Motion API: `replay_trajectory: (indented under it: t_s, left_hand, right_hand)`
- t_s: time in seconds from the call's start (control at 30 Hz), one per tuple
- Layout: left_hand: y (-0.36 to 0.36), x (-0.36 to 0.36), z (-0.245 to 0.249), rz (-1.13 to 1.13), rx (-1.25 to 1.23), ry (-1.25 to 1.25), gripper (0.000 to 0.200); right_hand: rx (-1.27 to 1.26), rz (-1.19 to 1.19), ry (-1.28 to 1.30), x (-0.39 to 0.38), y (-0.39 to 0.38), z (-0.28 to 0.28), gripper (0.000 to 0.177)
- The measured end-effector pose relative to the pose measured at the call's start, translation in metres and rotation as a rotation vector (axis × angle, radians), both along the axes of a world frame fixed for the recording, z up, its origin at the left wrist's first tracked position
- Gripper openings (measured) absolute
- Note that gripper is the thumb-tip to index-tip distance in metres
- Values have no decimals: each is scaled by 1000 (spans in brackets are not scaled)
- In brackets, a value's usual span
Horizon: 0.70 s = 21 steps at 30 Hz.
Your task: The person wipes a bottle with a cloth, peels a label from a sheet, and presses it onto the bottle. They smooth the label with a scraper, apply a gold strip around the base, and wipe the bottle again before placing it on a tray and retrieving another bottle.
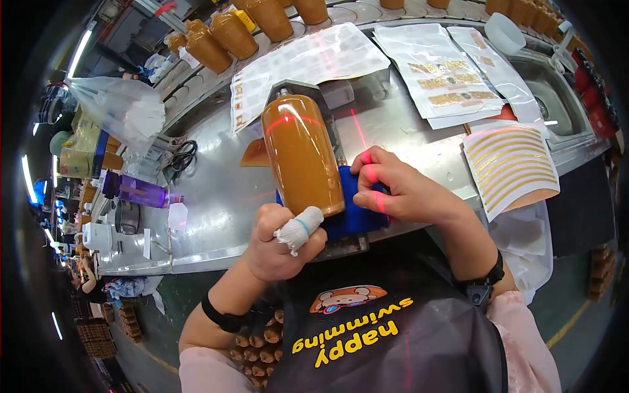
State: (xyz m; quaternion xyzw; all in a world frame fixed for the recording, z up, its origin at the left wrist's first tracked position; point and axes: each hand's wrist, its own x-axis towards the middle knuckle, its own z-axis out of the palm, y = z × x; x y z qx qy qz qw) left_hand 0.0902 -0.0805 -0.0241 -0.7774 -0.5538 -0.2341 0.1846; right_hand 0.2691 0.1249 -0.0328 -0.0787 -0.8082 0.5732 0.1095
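Note:
A glossy brown bottle [303, 154] lies on a blue support [360, 206], its narrow metallic end pointing away from me into a dark angular holder. At the bottle's near end, my left hand [282, 245] is closed, with a white cloth wrap [300, 229] around one finger. What its curled fingers hold, if anything, is hidden. To the right of the bottle, above the blue support, my right hand [400, 190] has half-bent fingers and a gap between thumb and forefinger. Red laser lines cross the bottle and my right fingers.
Printed sheets [308, 62] lie behind the bottle, and a sheet of curved gold strips [511, 164] is at the right. A purple bottle [141, 190] lies left near black cable [183, 157]. More brown bottles [232, 36] stand at the back. A sink [557, 98] is far right.

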Motion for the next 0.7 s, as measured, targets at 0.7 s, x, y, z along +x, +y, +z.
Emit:
replay_trajectory:
  t_s: [0.7]
  left_hand:
    - [21, 20, -3, 215, 11, -752, 43]
  right_hand:
    - [79, -175, 297, 0, -21, -4, 23]
